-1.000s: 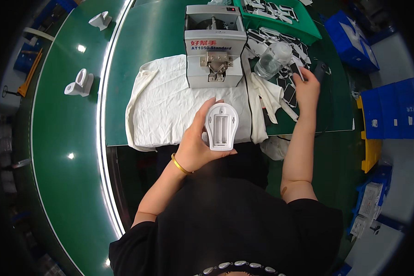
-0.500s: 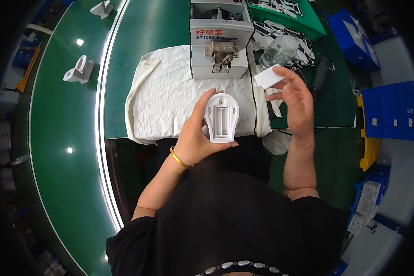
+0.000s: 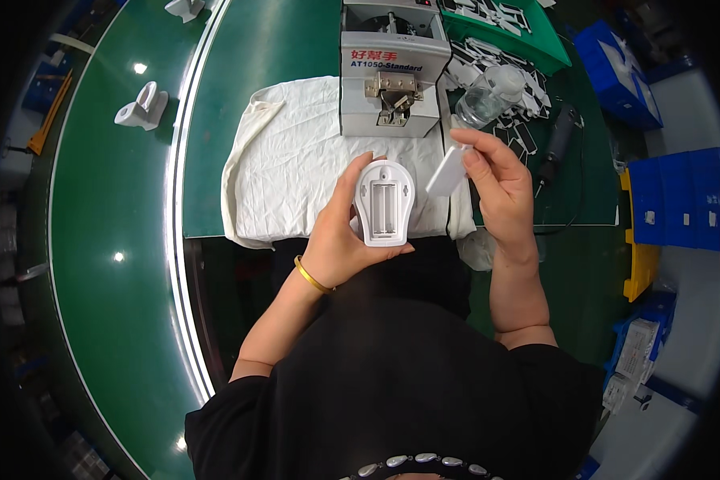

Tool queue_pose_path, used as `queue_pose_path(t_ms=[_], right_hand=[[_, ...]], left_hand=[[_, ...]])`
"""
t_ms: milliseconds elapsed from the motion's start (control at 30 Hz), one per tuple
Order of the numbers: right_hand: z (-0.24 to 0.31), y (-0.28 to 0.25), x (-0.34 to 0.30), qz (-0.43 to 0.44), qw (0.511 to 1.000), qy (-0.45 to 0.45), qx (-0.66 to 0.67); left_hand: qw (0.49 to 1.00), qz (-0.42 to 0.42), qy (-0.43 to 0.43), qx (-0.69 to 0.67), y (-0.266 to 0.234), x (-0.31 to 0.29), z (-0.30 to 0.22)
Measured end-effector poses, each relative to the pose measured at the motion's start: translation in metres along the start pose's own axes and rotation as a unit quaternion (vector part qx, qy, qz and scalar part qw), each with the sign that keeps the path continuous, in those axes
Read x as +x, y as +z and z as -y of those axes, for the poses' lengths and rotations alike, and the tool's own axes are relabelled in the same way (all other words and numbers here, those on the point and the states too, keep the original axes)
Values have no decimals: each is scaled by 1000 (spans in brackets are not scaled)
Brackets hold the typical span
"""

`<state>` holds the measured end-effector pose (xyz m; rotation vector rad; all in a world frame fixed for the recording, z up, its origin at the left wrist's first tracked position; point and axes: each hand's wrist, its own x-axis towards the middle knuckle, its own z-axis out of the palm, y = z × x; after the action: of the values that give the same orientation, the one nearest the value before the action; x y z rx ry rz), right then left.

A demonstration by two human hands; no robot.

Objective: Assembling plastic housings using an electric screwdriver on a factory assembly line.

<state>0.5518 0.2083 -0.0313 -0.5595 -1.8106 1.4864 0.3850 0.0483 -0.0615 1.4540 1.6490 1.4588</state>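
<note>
My left hand (image 3: 338,240) holds a white plastic housing (image 3: 383,203) with an open battery bay, face up over the front edge of a white cloth (image 3: 296,172). My right hand (image 3: 500,188) pinches a small flat white cover piece (image 3: 446,170) just to the right of the housing, a short gap apart from it. A gold bangle sits on my left wrist.
A grey box-shaped machine (image 3: 392,68) stands on the cloth behind my hands. To its right lie a clear plastic bottle (image 3: 488,94), several small flat parts and a dark screwdriver (image 3: 557,144). White housings (image 3: 142,108) ride the green conveyor at left. Blue bins (image 3: 672,200) stand right.
My right hand came back from the parts pile at the right with the white cover piece and brought it down beside the housing. My left hand stayed in place with the housing.
</note>
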Motion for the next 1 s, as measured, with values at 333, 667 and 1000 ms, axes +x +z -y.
queue_pose_path(t_ms=[333, 667, 1000], right_hand=[[17, 41, -16, 75, 997, 26, 13], [14, 42, -21, 81, 995, 20, -52], [-2, 47, -23, 97, 970, 150, 165]], left_hand=[[999, 20, 16, -29, 6, 1, 3], [999, 18, 27, -16, 5, 0, 2], [993, 11, 114, 36, -10, -1, 5]])
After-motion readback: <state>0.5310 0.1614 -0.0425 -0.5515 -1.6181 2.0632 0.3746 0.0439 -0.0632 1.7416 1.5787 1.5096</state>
